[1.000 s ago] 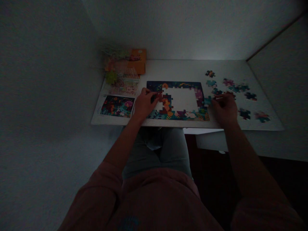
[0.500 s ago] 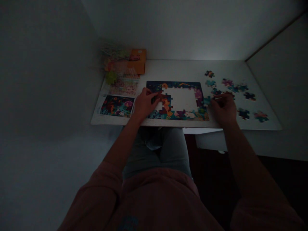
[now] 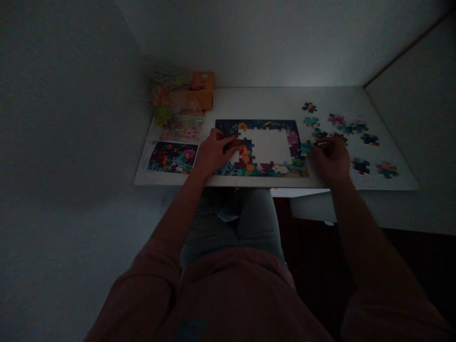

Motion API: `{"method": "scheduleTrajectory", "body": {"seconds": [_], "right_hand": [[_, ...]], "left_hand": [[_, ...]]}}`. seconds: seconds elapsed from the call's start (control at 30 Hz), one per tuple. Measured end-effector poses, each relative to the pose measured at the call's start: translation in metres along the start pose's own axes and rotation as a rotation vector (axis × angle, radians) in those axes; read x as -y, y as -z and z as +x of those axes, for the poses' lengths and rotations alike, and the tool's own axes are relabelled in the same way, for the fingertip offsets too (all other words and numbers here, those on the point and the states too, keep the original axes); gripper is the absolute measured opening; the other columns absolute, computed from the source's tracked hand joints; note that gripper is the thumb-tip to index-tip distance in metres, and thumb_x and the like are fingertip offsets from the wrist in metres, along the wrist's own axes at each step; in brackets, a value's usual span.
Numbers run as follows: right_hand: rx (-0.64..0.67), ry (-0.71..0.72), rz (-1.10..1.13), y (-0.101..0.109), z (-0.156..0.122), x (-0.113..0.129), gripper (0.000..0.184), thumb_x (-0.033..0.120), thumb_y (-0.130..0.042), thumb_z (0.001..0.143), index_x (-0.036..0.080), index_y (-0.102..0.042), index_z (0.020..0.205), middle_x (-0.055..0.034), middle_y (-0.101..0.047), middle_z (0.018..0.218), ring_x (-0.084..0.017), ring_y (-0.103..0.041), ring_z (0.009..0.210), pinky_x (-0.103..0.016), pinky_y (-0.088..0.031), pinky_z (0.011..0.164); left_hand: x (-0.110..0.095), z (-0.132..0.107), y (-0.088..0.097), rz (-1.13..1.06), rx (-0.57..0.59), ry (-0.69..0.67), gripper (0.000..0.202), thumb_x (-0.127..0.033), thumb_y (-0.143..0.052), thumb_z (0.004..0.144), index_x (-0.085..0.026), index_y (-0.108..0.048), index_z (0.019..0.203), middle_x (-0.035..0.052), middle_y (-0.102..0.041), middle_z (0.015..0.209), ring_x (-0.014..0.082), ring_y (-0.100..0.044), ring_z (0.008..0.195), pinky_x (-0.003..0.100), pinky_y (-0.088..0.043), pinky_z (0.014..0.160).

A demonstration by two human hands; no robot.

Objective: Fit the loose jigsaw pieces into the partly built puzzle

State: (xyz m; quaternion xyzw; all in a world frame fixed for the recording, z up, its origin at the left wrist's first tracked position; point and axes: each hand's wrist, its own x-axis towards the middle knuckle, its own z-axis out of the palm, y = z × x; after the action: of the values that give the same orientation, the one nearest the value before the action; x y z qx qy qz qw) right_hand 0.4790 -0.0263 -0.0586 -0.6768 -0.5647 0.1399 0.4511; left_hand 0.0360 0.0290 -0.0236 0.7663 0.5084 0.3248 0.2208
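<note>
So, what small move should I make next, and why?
I'd probably try the teal piece in the puzzle's open middle. It lies just right of the puzzle, at your right hand's fingertips, though I can't tell whether you grip it. Your left hand is at the puzzle's left side, so it could perhaps steady it.

Single head-worn view, facing forward and down, over white tabletop [image 3: 256,102]

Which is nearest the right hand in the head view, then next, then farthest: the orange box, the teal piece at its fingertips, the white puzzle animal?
1. Teal piece, at the right hand.
2. White puzzle animal, to its left.
3. Orange box, back left.
</note>
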Motion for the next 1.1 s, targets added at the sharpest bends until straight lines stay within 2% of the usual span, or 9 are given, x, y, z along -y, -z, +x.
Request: {"method": "scheduleTrajectory", "body": {"seconds": [0.17,0.3,0.4,0.5,0.6,0.7,0.87,1.1], "right_hand": [[-0.048,0.026,0.045,-0.003,-0.001,0.000,0.034,0.043,-0.083,0.087,0.030,-0.074,0.117,-0.0011,-0.075,0.093,-0.025,-0.068,0.079,-0.045,-0.054,0.084],[-0.060,-0.006,0.025,-0.003,0.000,0.004,0.034,0.044,-0.083,0.086,0.030,-0.074,0.115,-0.0016,-0.077,0.094,-0.026,-0.069,0.081,-0.045,-0.056,0.085],[-0.044,-0.012,0.016,-0.001,0.000,0.004,0.034,0.045,-0.083,0.087,0.031,-0.074,0.116,-0.0011,-0.077,0.095,-0.026,-0.070,0.083,-0.046,-0.057,0.087],[-0.041,-0.014,-0.016,0.000,0.000,0.002,0.035,0.046,-0.082,0.088,0.031,-0.074,0.118,-0.0020,-0.079,0.097,-0.027,-0.072,0.085,-0.046,-0.057,0.087],[-0.041,-0.007,-0.021,0.000,-0.001,0.002,0.035,0.047,-0.082,0.089,0.030,-0.073,0.118,-0.0026,-0.078,0.098,-0.027,-0.072,0.086,-0.046,-0.057,0.086],[-0.035,0.010,-0.008,0.000,-0.002,0.005,0.035,0.048,-0.082,0.089,0.030,-0.073,0.118,-0.0030,-0.078,0.098,-0.027,-0.072,0.085,-0.046,-0.056,0.085],[-0.036,-0.010,-0.033,0.001,-0.002,0.008,0.036,0.050,-0.081,0.087,0.030,-0.072,0.117,-0.0022,-0.077,0.097,-0.026,-0.070,0.083,-0.045,-0.055,0.083],[-0.043,-0.024,-0.030,-0.001,-0.001,0.007,0.034,0.047,-0.081,0.086,0.031,-0.071,0.114,-0.0029,-0.078,0.098,-0.027,-0.071,0.086,-0.046,-0.058,0.088]], "left_hand": [[-0.002,0.002,0.006,0.143,0.060,-0.018,0.047,-0.063,-0.086,0.110,-0.039,-0.089,0.150,0.0144,-0.068,0.153,0.0415,-0.072,0.126,0.061,-0.064,0.109],[0.005,0.005,0.003,0.115,0.037,0.006,0.059,-0.060,-0.097,0.102,-0.036,-0.086,0.154,0.0153,-0.067,0.156,0.0433,-0.074,0.128,0.062,-0.064,0.111],[0.013,0.008,-0.001,0.063,0.018,0.016,0.055,-0.059,-0.102,0.096,-0.038,-0.088,0.145,0.0144,-0.067,0.154,0.0430,-0.075,0.124,0.063,-0.064,0.109],[0.020,0.012,-0.006,-0.029,-0.012,0.033,0.048,-0.055,-0.109,0.089,-0.039,-0.090,0.131,0.0121,-0.068,0.148,0.0387,-0.075,0.113,0.062,-0.065,0.104],[0.024,0.019,-0.011,-0.143,-0.049,0.051,0.051,-0.044,-0.118,0.076,-0.038,-0.089,0.117,0.0104,-0.071,0.138,0.0348,-0.071,0.104,0.060,-0.066,0.101],[0.026,0.026,-0.014,-0.209,-0.054,0.041,0.055,-0.033,-0.123,0.068,-0.035,-0.086,0.109,0.0098,-0.072,0.131,0.0341,-0.070,0.104,0.060,-0.065,0.101],[0.027,0.029,-0.016,-0.285,-0.008,0.040,0.055,-0.026,-0.118,0.075,-0.033,-0.078,0.113,0.0063,-0.079,0.120,0.0332,-0.070,0.106,0.057,-0.061,0.099],[0.024,0.019,-0.010,-0.276,-0.027,-0.035,0.054,-0.023,-0.111,0.083,-0.036,-0.082,0.127,0.0036,-0.080,0.129,0.0291,-0.068,0.103,0.050,-0.057,0.098]]}}
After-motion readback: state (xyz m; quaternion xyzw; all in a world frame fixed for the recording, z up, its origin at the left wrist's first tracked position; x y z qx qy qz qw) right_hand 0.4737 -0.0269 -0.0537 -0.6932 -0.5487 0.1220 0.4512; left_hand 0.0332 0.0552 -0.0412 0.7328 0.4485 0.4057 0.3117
